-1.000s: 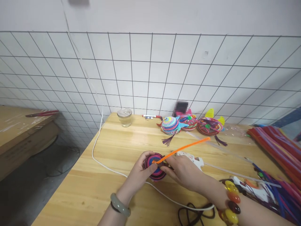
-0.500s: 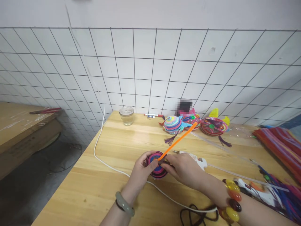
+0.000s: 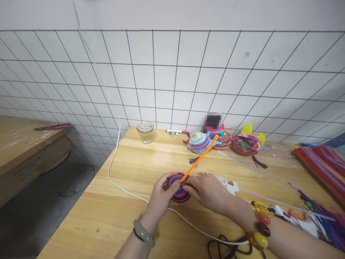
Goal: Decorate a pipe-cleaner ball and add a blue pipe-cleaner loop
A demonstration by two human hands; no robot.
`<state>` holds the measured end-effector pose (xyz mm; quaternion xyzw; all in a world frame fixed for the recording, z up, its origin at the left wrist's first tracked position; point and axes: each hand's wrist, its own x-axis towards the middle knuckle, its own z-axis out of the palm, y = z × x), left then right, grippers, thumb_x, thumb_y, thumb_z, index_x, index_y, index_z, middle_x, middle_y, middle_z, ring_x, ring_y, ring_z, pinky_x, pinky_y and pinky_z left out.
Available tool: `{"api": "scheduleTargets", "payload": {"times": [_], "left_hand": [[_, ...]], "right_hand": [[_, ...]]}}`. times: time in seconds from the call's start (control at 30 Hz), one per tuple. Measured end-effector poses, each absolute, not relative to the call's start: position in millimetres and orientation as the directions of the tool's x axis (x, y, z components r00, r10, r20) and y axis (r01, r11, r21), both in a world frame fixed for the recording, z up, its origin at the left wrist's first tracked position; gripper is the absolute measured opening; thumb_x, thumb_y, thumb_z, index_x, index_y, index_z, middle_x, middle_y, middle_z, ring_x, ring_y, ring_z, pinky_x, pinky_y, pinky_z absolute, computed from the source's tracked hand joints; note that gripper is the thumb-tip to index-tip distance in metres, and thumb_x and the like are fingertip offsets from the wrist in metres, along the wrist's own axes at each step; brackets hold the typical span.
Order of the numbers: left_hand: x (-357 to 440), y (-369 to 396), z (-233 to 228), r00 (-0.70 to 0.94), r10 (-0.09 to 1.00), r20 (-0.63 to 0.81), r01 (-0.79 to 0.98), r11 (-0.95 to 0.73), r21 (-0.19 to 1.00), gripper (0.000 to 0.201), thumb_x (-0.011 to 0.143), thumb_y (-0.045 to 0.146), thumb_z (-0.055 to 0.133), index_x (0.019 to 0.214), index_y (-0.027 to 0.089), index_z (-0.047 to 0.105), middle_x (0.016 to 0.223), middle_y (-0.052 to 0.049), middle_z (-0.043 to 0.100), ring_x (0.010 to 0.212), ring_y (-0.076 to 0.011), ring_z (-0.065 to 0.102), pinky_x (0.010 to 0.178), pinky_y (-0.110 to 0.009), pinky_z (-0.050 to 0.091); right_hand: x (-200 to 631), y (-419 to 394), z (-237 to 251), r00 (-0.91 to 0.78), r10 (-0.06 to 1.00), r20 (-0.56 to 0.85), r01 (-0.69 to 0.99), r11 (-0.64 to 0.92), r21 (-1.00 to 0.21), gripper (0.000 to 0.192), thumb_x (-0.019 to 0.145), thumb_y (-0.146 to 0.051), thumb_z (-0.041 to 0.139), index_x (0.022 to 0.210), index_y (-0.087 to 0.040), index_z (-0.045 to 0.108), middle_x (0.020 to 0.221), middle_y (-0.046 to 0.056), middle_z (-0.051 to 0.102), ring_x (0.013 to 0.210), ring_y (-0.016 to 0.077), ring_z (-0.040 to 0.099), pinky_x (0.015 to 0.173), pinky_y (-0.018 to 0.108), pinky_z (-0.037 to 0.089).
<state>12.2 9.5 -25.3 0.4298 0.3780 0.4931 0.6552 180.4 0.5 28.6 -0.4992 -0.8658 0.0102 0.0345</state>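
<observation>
My left hand [image 3: 163,192] is closed around the side of a round, coiled disc [image 3: 181,197] in pink, blue and black rings, held just above the table. Its thumb presses on the disc's face at the lower end of an orange pipe cleaner [image 3: 199,159], which slants up to the right. My right hand [image 3: 211,190] is closed at the disc's right edge, fingertips pinched by a small dark piece [image 3: 185,182] whose kind I cannot make out. Beyond the right hand lies a white glue gun [image 3: 231,187], partly hidden by it.
Colourful coiled fish-like crafts [image 3: 198,142] lie by the tiled wall. A glass [image 3: 145,133] and a marker [image 3: 175,132] stand and lie to their left. A white cable [image 3: 129,194] crosses the table. Black cord [image 3: 225,248], pipe cleaners [image 3: 323,212] and striped cloth [image 3: 318,162] are at right.
The orange pipe cleaner's upper end has swung slightly left and up. Both hands keep their hold on the disc with only small movement; the view has shifted a little.
</observation>
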Motion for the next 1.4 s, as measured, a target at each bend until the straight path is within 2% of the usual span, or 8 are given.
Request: {"api": "scheduleTargets", "payload": {"times": [0.4, 0.77, 0.93, 1.07, 1.17, 1.27, 1.33, 1.4], "left_hand": [[10.1, 11.3, -24.2, 0.25, 0.966, -0.071, -0.348, 0.158, 0.924, 0.028, 0.072, 0.028, 0.065, 0.098, 0.018, 0.062, 0.1, -0.006, 0.066, 0.092, -0.0196, 0.059, 0.08, -0.029, 0.046], [6.3, 13.0, -26.7, 0.265, 0.964, 0.0, -0.348, 0.095, 0.932, 0.044, 0.069, 0.037, 0.066, 0.106, 0.016, 0.057, 0.109, -0.013, 0.063, 0.098, -0.0244, 0.058, 0.085, -0.033, 0.044], [0.9, 12.6, -18.2, 0.2, 0.967, -0.159, -0.401, 0.229, 0.887, 0.047, 0.077, 0.052, 0.05, 0.109, 0.018, 0.054, 0.109, -0.013, 0.062, 0.091, -0.0254, 0.06, 0.064, -0.032, 0.05], [-1.1, 11.5, -9.2, 0.173, 0.967, -0.188, -0.477, 0.25, 0.843, 0.047, 0.074, 0.053, 0.053, 0.108, 0.02, 0.056, 0.109, -0.01, 0.063, 0.095, -0.0242, 0.059, 0.067, -0.033, 0.051], [-1.0, 10.9, -4.7, 0.193, 0.955, -0.225, -0.493, 0.293, 0.82, 0.046, 0.07, 0.047, 0.061, 0.107, 0.019, 0.057, 0.108, -0.009, 0.063, 0.092, -0.0233, 0.06, 0.066, -0.033, 0.052], [-0.1, 10.7, -5.3, 0.199, 0.952, -0.233, -0.498, 0.304, 0.812, 0.045, 0.067, 0.042, 0.066, 0.105, 0.019, 0.059, 0.106, -0.01, 0.064, 0.087, -0.0224, 0.062, 0.06, -0.03, 0.052], [1.1, 11.0, -8.5, 0.195, 0.955, -0.225, -0.501, 0.294, 0.814, 0.044, 0.067, 0.039, 0.067, 0.105, 0.018, 0.059, 0.106, -0.01, 0.063, 0.086, -0.0224, 0.062, 0.058, -0.029, 0.052], [2.8, 11.1, -12.2, 0.164, 0.965, -0.205, -0.496, 0.26, 0.828, 0.042, 0.068, 0.037, 0.067, 0.104, 0.018, 0.059, 0.106, -0.01, 0.064, 0.088, -0.0223, 0.062, 0.063, -0.029, 0.052]], "right_hand": [[176.7, 0.6, 29.8, -0.445, 0.895, 0.02, 0.894, 0.445, -0.049, 0.033, 0.091, -0.04, 0.035, 0.079, -0.019, 0.057, 0.067, 0.004, 0.068, 0.057, 0.0175, 0.061, 0.048, 0.026, 0.022], [183.6, -8.3, 36.2, -0.284, 0.959, 0.022, 0.945, 0.283, -0.165, 0.034, 0.088, -0.045, 0.037, 0.073, -0.02, 0.052, 0.064, 0.005, 0.066, 0.06, 0.0194, 0.061, 0.048, 0.025, 0.025], [192.6, -23.6, 26.8, -0.186, 0.982, 0.016, 0.957, 0.184, -0.226, 0.034, 0.091, -0.041, 0.031, 0.07, -0.021, 0.048, 0.065, 0.003, 0.065, 0.061, 0.0184, 0.062, 0.051, 0.025, 0.031], [189.3, -39.8, 1.2, -0.103, 0.993, -0.05, 0.991, 0.098, -0.094, 0.021, 0.089, -0.032, 0.037, 0.08, -0.02, 0.051, 0.064, 0.006, 0.068, 0.06, 0.0226, 0.065, 0.047, 0.026, 0.034], [182.3, -48.0, -11.9, -0.111, 0.992, -0.056, 0.994, 0.11, -0.01, 0.013, 0.086, -0.023, 0.043, 0.089, -0.017, 0.054, 0.072, 0.009, 0.068, 0.063, 0.0227, 0.066, 0.049, 0.026, 0.039], [178.5, -50.9, -13.2, -0.129, 0.991, -0.041, 0.991, 0.13, 0.037, 0.01, 0.082, -0.017, 0.049, 0.086, -0.017, 0.058, 0.077, 0.01, 0.065, 0.067, 0.0231, 0.066, 0.053, 0.027, 0.044], [178.7, -50.5, -10.2, -0.151, 0.989, -0.011, 0.988, 0.151, 0.032, 0.01, 0.08, -0.015, 0.051, 0.08, -0.016, 0.061, 0.079, 0.011, 0.063, 0.07, 0.025, 0.064, 0.057, 0.031, 0.047], [179.3, -49.2, -5.8, -0.19, 0.98, 0.062, 0.979, 0.193, -0.061, 0.01, 0.08, -0.016, 0.052, 0.082, -0.016, 0.062, 0.083, 0.012, 0.062, 0.079, 0.0266, 0.062, 0.066, 0.036, 0.049]]}}
